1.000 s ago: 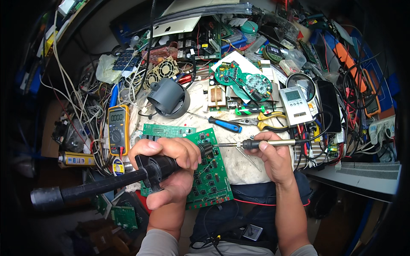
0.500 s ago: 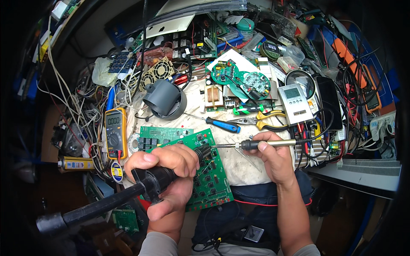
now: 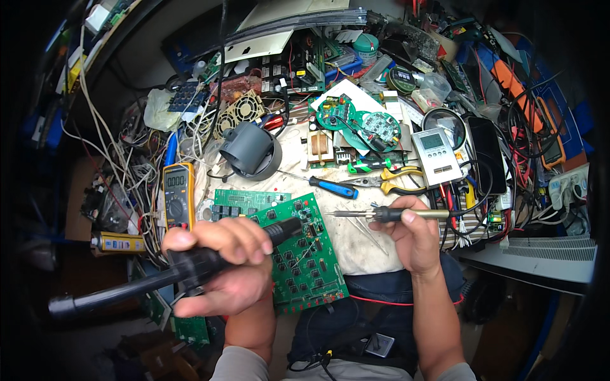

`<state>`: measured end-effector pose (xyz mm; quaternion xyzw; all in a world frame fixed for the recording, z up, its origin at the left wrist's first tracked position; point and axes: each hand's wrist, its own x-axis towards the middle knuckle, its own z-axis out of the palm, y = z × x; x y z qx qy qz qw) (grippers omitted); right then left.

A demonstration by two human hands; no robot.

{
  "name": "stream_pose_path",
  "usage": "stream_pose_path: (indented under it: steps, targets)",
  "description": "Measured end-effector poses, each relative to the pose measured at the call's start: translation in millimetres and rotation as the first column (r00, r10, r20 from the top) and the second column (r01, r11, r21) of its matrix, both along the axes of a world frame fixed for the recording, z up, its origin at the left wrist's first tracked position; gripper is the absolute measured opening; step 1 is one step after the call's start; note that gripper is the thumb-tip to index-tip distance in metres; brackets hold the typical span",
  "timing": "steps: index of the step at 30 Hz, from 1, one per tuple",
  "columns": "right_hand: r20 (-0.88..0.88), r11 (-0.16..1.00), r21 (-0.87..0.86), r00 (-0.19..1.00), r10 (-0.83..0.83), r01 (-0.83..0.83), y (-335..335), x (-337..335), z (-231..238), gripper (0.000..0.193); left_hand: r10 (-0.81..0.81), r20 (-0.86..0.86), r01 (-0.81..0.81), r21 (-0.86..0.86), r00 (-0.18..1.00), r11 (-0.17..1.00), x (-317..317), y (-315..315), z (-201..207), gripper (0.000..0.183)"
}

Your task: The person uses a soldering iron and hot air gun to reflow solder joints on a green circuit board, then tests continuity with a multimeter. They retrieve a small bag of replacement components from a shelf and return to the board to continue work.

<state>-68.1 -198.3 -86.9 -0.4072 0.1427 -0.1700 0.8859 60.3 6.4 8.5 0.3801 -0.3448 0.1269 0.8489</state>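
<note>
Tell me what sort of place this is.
Most likely an electronics repair bench: the right hand holds a soldering iron, green circuit boards lie about, and a yellow multimeter sits among tangled wires.

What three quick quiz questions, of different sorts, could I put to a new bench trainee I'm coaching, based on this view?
1. True or false: the left hand grips a black handheld tool whose nozzle points at the green circuit board.
2. Multiple choice: the right hand holds a) yellow-handled pliers, b) a soldering iron, c) a blue-handled screwdriver.
3. Fill in: the yellow meter lies to the person's ____ of the board.

Key:
1. True.
2. b, the soldering iron; its tip is off the board, over the cloth. The pliers and screwdriver lie on the bench.
3. Left.
</note>
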Motion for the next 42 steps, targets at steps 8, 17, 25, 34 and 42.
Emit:
stream_pose_path:
  steps: [8,17,25,34,42]
  targets:
    - [0.173,0.990,0.130,0.982,-0.082,0.060,-12,-17,18,0.031,0.058,-0.040,-0.060,-0.045,0.998,0.997,-34,59,45,0.075]
    - [0.178,0.989,-0.078,0.978,-0.110,0.125,15,-54,72,0.038,0.107,-0.267,0.083,0.611,0.958,0.788,-105,124,-12,0.072]
    - [0.034,0.946,-0.304,0.991,0.129,-0.112,58,-75,126,0.043,-0.083,0.118,-0.099,0.975,0.990,0.197,-124,129,-33,0.027]
    - [-0.100,0.645,-0.655,0.891,0.443,-0.395,91,-82,147,0.032,-0.231,0.261,-0.231,0.961,0.937,0.149,-134,110,-15,0.017]
    - [0.207,0.519,-0.855,0.919,0.337,0.002,110,-86,158,0.026,-0.344,0.313,-0.296,0.950,0.885,0.101,-152,95,24,0.012]
